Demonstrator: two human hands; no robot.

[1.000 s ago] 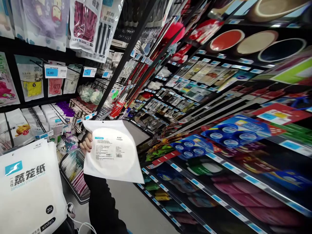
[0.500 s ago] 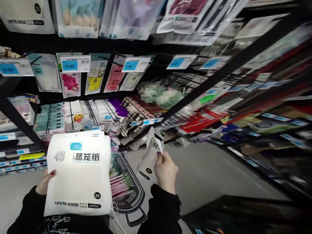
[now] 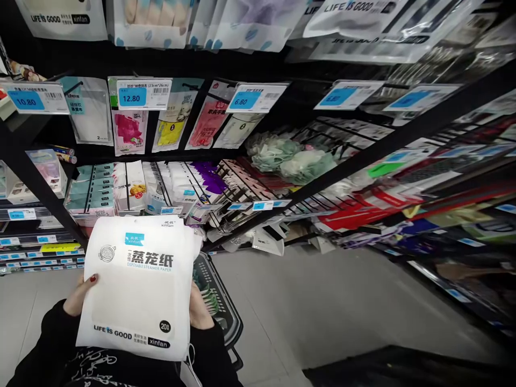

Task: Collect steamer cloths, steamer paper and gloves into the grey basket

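A stack of white steamer paper packs (image 3: 133, 306) stands upright before my chest, its printed front facing me. My left hand (image 3: 80, 295) grips the left edge, thumb with a red nail on the front and the other fingers hidden behind. On the right edge, my right hand (image 3: 199, 309) is closed on the packs, its fingers mostly covered by them. Several layers show along the right side of the stack. Behind it, partly covered, a dark shopping basket (image 3: 229, 317) rests on the floor with green and white packaged goods inside.
Shelves ahead carry hanging glove packs (image 3: 167, 131), price labels (image 3: 144, 94) and rows of small packets (image 3: 94, 188). Mesh bath puffs (image 3: 306, 164) hang toward the right. A black shelf post (image 3: 38, 183) slants at the left. Grey floor (image 3: 274, 301) stretches along the aisle to the right.
My right hand has moved left from over the floor to the stack's right edge. The separate steamer paper pack it held is no longer seen apart from the stack. The view has shifted slightly.
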